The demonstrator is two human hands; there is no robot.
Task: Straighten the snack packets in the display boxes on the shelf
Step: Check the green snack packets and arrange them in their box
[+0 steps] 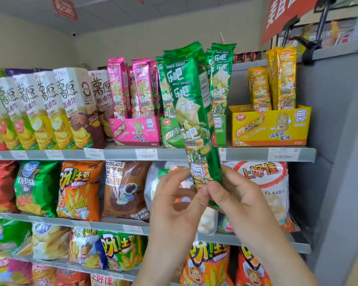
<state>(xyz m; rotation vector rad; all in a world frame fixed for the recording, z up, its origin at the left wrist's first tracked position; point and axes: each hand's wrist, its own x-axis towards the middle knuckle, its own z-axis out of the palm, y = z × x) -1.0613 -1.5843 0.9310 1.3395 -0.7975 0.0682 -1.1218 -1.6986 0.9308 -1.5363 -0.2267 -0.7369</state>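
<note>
Packaging blocks much of the view: the green packet [192, 112], held up in front of the top shelf [120, 154], covers the middle of the green display box [170, 131], so the row inside shows only at its two ends. The packet's bottom seam is lost behind the thumbs. The right hand [242, 203] pinches the lower end, thumb in front and fingers behind. The left hand [174, 205], fingers curled, seems to pinch the same end from the left, though its grip is partly masked. The packet leans left at the top.

Three boxes stand in a row, with the pink display box [136, 131] on the left and the yellow display box [271, 124] on the right. The pink packets [143, 87] number perhaps four. The yellow packets [283, 79] form two clumps, one taller, and cannot be counted.

Pink and green boxes touch. Bare shelf separates green from yellow, and the yellow box sits near the grey side panel [329, 120].
</note>
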